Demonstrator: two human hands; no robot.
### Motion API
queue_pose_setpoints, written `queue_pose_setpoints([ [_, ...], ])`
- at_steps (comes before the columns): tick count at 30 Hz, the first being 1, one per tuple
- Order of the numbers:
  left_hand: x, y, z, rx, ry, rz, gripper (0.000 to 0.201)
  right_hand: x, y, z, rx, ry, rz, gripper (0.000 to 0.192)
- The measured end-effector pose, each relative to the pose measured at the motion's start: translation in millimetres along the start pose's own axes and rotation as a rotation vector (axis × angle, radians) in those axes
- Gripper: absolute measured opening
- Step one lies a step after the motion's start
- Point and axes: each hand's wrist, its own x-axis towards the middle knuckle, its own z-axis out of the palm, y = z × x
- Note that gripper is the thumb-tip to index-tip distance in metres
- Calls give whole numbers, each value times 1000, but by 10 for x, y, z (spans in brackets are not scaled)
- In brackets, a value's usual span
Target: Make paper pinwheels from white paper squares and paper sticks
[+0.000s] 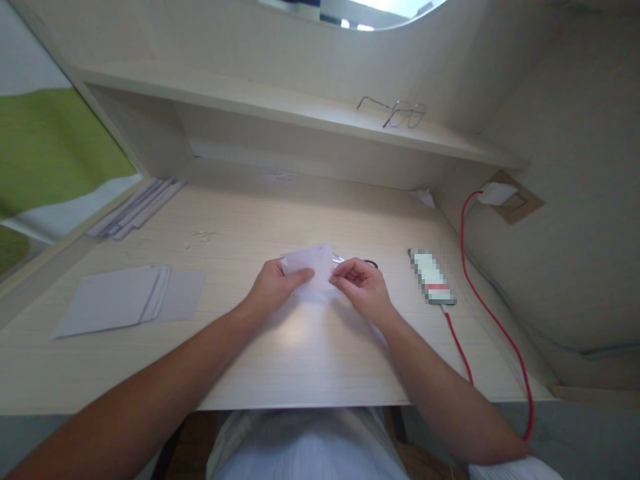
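A small folded piece of white paper (316, 272) is raised over the middle of the desk. My left hand (279, 283) grips it from the left, thumb on top and fingers behind. At its right edge, my right hand (361, 283) has thumb and fingertips pinched together; whether the paper's edge is between them is hard to make out. Partly hidden behind my right hand lie scissors (371, 264), with a bit of blade and a dark handle showing.
White paper sheets (113, 299) lie at left, and folded paper strips (143, 207) sit behind them. A phone (433, 277) with a red cable (500, 327) is on the right. Eyeglasses (400, 113) rest on the shelf (300, 110). Paper scraps (277, 175) lie at the back.
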Motion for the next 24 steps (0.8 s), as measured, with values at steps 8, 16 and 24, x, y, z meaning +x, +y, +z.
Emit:
queue_pose_setpoints([
  [8,-2,-22,-1,27,-3,-1,32,-5,11,-22,-7,-27,8,15],
  [16,0,-79,-19,87,5,14,32,3,6,-17,-2,-21,28,13],
  [24,-3,-73,15,60,30,26,30,11,46,-22,-3,-28,24,12],
])
